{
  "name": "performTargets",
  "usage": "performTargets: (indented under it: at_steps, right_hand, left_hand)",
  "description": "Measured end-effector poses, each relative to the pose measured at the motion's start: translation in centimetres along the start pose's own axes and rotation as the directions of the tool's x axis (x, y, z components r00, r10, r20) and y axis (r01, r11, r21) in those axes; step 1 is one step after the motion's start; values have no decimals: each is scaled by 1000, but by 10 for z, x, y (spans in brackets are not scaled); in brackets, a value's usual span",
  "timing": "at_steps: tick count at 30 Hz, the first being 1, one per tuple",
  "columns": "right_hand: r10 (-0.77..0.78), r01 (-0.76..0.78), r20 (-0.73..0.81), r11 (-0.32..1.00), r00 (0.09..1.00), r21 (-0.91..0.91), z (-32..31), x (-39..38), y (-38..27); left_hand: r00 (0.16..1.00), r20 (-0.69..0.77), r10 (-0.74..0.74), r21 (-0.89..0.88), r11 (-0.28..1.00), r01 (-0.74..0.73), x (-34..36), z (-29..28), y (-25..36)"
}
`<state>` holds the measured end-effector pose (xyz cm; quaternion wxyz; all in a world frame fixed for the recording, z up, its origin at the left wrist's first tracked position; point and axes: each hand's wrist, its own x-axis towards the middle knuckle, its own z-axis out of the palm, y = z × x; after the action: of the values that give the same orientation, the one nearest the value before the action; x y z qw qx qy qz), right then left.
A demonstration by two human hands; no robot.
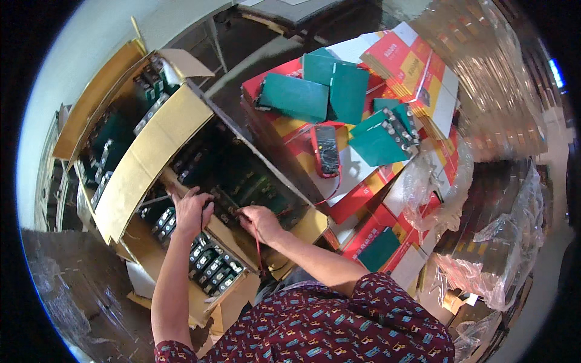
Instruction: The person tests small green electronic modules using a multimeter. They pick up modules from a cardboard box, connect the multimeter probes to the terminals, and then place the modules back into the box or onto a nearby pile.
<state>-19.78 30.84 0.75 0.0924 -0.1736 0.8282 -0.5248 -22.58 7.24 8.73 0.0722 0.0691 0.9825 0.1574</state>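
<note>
Both hands work at the terminals of the dark green battery cells [233, 193] packed upright in the open cardboard box [151, 151] at centre left of the frame; the right hand [260, 222] pinches a thin probe with a red lead [259, 251] trailing down toward the wrist, and the left hand [190, 209] is curled over the cell tops just beside it, fingers closed as if on a second probe, though I cannot tell what it grips; the risk, as I judge it, lies in those bare metal terminals standing close together: a probe tip that slips could bridge two of them and short a cell, and the lead, snagged on a box flap, could drag the red multimeter [325, 151] off its perch at centre frame; the meter lies on stacked red, yellow and white cartons [369, 187] whose glossy printed faces look slick; the cells are flat rectangular slabs, matte teal-green sleeves with black and silver hardware on top; loose cells [293, 95] lie flat on the cartons at upper centre, some overlapping; the box is plain brown corrugated board, soft at the edges, with a flap folded across it; clear crinkled plastic wrap [496, 242] covers more stock at lower right; a patterned maroon sleeve fills the bottom edge.
</note>
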Motion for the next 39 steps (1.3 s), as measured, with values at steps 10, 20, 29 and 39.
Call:
performTargets:
  at_steps: [10, 20, 29, 39]
  right_hand:
    - [51, -50, 1, 997, 999, -62, -6, -4, -10]
    - [52, -51, 17, 995, 998, -86, -10, -4, -8]
    - [375, -419, 187, 823, 908, 383, 5, -1, 9]
    - [-22, 22, -3, 976, 1000, 214, 10, -5, 16]
  left_hand:
    - [1000, -11, 3, -13, 1000, -3, 1, -1, 2]
    - [1000, -15, 12, 20, 1000, -11, 4, 0, 5]
    - [999, 32, 26, 70, 997, -28, 0, 4, -7]
    - [988, 151, 33, 3, 999, -34, -1, -23, -19]
